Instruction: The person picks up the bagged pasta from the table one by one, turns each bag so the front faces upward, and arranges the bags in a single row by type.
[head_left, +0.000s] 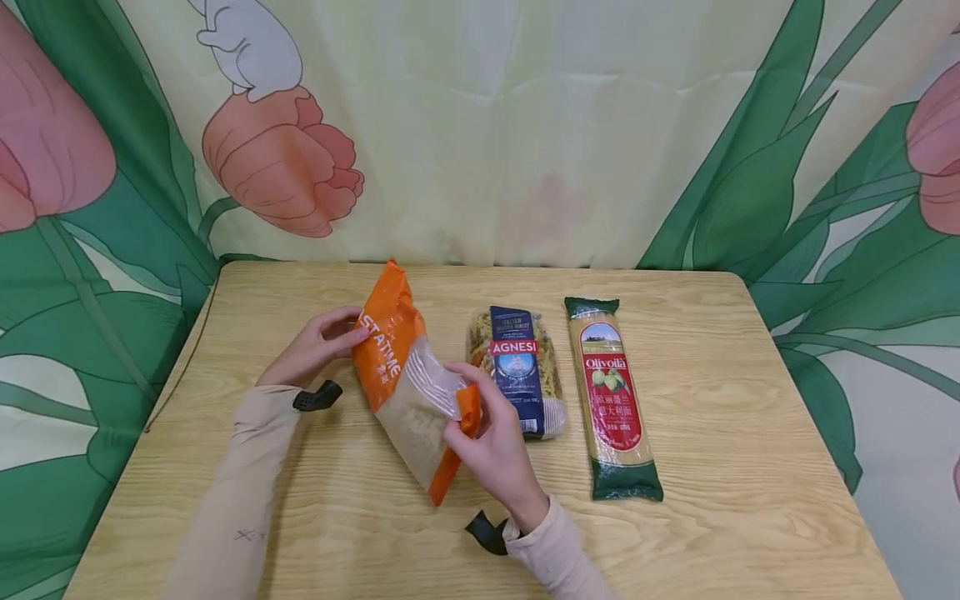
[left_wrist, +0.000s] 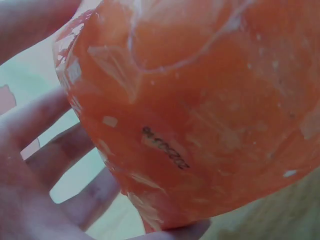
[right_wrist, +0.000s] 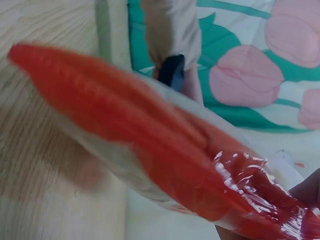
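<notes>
An orange plastic bag [head_left: 408,396] marked STATIME, with a clear lower part showing pale beige contents, is held tilted over the table. At its upper left edge the left hand [head_left: 318,348] grips it, the thumb on the front. The right hand [head_left: 495,442] pinches the lower right side between thumb and fingers. Close up in the left wrist view, the orange film of the bag [left_wrist: 210,115] carries a printed date code, with fingers [left_wrist: 35,120] spread along its edge. In the right wrist view, the bag's orange end [right_wrist: 115,110] is seen edge-on, off the tabletop.
Right of the bag lies a blue-labelled AGNESI pasta packet [head_left: 517,367], partly beside the right hand. Farther right is a long Olivoilà spaghetti packet [head_left: 615,408] with green ends. All are on a wooden table [head_left: 735,400], backed by a floral curtain [head_left: 510,133].
</notes>
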